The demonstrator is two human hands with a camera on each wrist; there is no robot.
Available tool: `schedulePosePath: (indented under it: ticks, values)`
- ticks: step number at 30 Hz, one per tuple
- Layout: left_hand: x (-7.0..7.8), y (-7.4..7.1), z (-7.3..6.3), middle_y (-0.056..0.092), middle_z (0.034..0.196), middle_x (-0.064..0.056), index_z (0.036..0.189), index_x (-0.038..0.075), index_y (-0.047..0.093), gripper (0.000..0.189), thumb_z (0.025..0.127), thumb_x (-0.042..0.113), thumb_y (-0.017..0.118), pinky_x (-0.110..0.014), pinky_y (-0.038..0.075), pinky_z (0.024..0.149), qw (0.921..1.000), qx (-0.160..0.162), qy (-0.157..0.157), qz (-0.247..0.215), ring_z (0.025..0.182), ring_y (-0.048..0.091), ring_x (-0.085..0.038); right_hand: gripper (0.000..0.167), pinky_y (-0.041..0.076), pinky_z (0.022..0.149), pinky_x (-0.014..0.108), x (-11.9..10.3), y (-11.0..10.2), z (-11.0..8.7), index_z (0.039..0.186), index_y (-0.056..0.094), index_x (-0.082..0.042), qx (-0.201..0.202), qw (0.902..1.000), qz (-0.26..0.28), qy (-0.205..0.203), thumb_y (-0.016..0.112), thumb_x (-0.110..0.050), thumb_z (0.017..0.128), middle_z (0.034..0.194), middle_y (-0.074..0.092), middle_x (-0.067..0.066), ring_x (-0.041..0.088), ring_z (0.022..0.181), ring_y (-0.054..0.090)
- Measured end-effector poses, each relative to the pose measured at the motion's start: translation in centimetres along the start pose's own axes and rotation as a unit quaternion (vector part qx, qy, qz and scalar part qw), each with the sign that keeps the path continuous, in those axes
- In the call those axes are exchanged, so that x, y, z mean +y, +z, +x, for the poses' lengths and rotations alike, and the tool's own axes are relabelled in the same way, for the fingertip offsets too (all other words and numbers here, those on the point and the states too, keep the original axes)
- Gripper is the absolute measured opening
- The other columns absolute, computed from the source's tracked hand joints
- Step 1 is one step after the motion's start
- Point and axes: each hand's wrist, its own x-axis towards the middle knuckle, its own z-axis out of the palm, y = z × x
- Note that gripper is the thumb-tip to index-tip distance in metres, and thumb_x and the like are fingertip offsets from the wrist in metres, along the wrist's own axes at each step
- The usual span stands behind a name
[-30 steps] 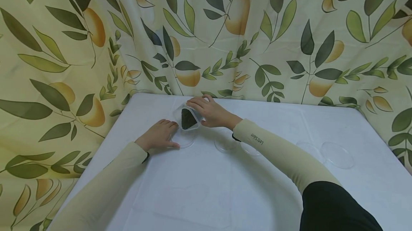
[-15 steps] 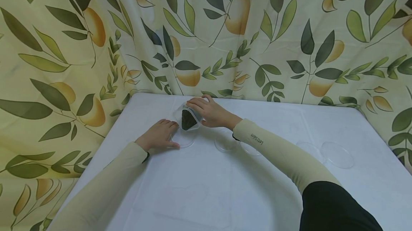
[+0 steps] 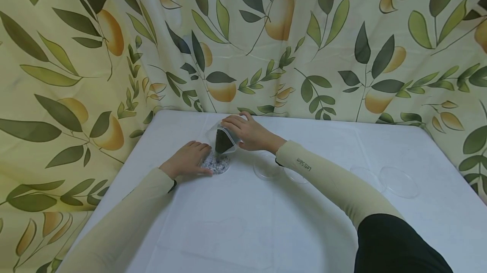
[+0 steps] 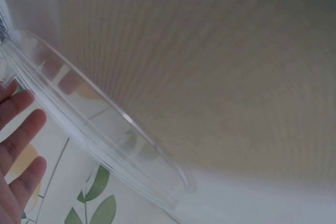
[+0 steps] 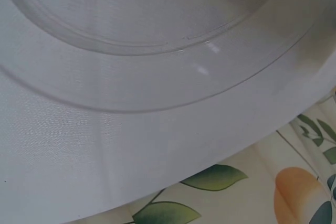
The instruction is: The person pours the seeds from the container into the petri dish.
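My right hand (image 3: 249,132) grips a clear plastic container (image 3: 232,148) near the table's back edge. The container is tilted down to the left, its opening facing partly towards me, with a mass of dark grains (image 3: 223,141) inside. Just below it lies a round clear petri dish (image 3: 227,169), its bottom scattered with dark specks. My left hand (image 3: 188,158) holds this dish from the left, thumb along the near side and fingers at the far side. In the left wrist view, several fingers (image 4: 26,129) stand extended beside the clear dish wall (image 4: 105,129).
More clear round dishes or lids lie on the white table (image 3: 236,218): one dish (image 3: 268,166) near the middle, another (image 3: 296,176) partly under my right forearm, and two pieces, including a lid-like disc (image 3: 399,183), to the right. A leaf-patterned curtain (image 3: 243,45) hangs behind.
Dark specks have appeared across the petri dish, which looked bare before. The container in my right hand has tipped very slightly; both hands keep their places.
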Motion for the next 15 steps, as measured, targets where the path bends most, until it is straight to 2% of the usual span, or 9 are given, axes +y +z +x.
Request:
schedulePosePath:
  ticks: [15]
  values:
    - [0.03, 0.12, -0.11, 0.056, 0.129, -0.012, 0.132, 0.002, 0.048, 0.085, 0.078, 0.067, 0.058, -0.045, 0.036, 0.106, 1.0, 0.007, 0.004, 0.006, 0.121, 0.051, -0.029, 0.083, 0.035, 0.102, 0.049, -0.08, 0.09, -0.08, 0.135, 0.043, -0.005, -0.011, 0.9998, -0.013, 0.011, 0.084, -0.019, 0.063, 0.133, 0.051, 0.01, 0.022, 0.126, 0.046]
